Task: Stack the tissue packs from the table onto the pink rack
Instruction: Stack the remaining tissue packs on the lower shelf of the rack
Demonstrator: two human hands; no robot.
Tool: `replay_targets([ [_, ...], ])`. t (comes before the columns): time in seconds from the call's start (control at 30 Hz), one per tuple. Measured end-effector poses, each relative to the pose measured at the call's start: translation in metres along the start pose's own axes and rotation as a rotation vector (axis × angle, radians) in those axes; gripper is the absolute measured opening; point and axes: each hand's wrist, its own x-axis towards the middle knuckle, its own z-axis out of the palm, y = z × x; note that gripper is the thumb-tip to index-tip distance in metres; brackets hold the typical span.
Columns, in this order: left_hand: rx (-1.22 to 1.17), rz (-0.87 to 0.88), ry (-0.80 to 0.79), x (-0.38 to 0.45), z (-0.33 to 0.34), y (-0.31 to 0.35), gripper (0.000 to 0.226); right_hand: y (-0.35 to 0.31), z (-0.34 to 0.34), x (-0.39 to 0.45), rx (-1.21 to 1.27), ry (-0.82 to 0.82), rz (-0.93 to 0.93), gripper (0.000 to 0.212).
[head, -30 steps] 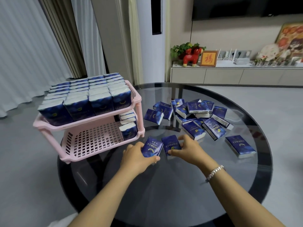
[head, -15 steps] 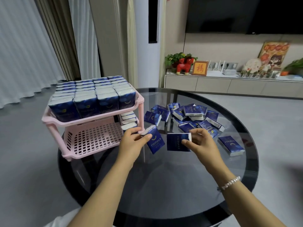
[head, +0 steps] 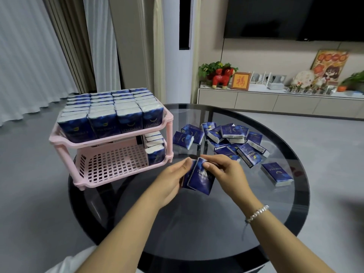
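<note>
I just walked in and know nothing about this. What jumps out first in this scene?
Probably the pink rack at the table's left edge: its top shelf is packed with dark blue tissue packs, while the lower shelf holds only a short row at its right end. A loose heap of packs lies on the round glass table. In front, the left hand and right hand together hold two packs above the glass.

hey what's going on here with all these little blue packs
A person is moving tissue packs from the glass table onto a pink rack. Both the left hand and right hand hold two packs together above the table. The top shelf is full, the lower shelf holds one row at its right, and a loose pile remains.
</note>
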Motion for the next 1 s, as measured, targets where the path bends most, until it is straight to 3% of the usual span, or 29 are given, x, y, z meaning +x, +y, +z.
replay_targets([
  [0.13,0.092,-0.035,-0.115,-0.001,0.006,-0.007,0.051,0.007,-0.004,0.002,-0.017,0.07,-0.032,0.019],
  [0.27,0.169,-0.036,-0.046,0.006,0.02,-0.017,0.044,0.014,-0.013,0.001,-0.057,0.043,0.001,0.02],
  [0.53,0.117,-0.031,0.089,0.014,0.046,-0.029,0.037,0.059,-0.08,-0.011,-0.555,0.336,0.155,0.03],
  [0.73,0.156,0.003,0.099,0.016,0.061,-0.033,0.031,0.089,-0.125,-0.012,-0.804,0.183,0.445,0.035],
  [0.87,0.176,-0.003,0.102,0.014,0.062,-0.036,0.03,0.089,-0.13,-0.013,-0.668,0.126,0.469,0.037],
  [1.0,0.183,0.01,0.122,0.013,0.061,-0.037,0.031,0.083,-0.125,-0.012,-0.348,0.069,0.457,0.074],
])
